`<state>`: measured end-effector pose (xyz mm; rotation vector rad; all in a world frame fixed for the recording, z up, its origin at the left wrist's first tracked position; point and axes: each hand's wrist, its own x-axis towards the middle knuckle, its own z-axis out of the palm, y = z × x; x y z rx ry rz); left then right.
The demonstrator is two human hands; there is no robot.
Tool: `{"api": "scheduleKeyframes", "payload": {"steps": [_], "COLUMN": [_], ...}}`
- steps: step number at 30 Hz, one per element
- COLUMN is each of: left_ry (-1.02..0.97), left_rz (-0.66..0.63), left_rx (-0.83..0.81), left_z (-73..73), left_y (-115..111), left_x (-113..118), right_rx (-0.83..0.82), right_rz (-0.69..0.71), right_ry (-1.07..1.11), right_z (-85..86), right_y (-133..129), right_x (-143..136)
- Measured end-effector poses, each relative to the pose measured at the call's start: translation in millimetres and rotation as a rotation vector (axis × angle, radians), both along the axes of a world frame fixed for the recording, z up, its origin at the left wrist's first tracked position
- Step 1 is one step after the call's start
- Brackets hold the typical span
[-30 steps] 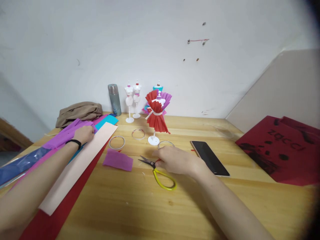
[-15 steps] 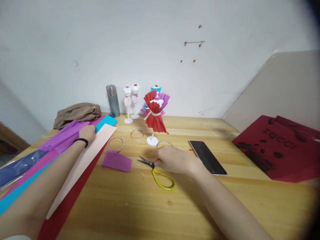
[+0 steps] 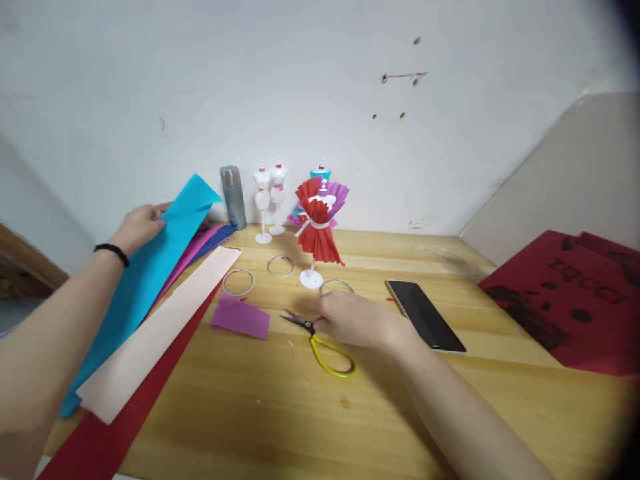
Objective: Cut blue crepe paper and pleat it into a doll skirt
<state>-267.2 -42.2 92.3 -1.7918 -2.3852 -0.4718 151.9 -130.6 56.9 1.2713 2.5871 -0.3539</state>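
Soft, fairly bright light spreads over the wall (image 3: 300, 87) behind the red-dressed mannequin (image 3: 319, 240); its source is out of view. In front of the mannequin, the right hand (image 3: 355, 321) and its forearm lay a broad, diffuse shadow on the table (image 3: 250, 413). Left of the mannequin, the metal cap of the flask (image 3: 233, 200) carries a pale highlight. Well to the mannequin's right, the bag (image 3: 560, 307) looks soft, and dark vignetting rounds the frame edge beyond it. Wide-angle distortion stretches both forearms nearest the camera.
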Motion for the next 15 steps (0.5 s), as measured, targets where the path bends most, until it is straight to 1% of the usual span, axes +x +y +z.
{"api": "scheduleKeyframes", "payload": {"steps": [5, 6, 9, 10, 12, 14, 15], "left_ry": [0.132, 0.16, 0.248, 0.27, 0.288, 0.282, 0.268], "left_rz": [0.155, 0.167, 0.131, 0.113, 0.084, 0.02, -0.019], "left_rx": [0.195, 0.221, 0.254, 0.24, 0.161, 0.071, 0.024], "left_z": [39.0, 47.0, 70.2, 76.9, 86.7, 89.3, 87.2], "left_y": [-18, -21, -28, -29, -27, -23, -20], "left_x": [-8, -8, -9, -9, -10, -9, -7], "right_rx": [-0.014, -0.009, 0.006, 0.009, 0.008, 0.011, 0.014], "right_rz": [-0.004, -0.006, -0.006, -0.003, -0.001, -0.011, -0.015], "right_ry": [-0.013, -0.014, -0.016, -0.013, -0.009, -0.009, -0.009], "right_z": [-4.4, -5.6, -8.5, -9.0, -9.4, -9.5, -9.5], "right_y": [1, 2, 3, 3, 3, 3, 3], "right_x": [-1, -1, -2, -2, -2, -1, -2]}}
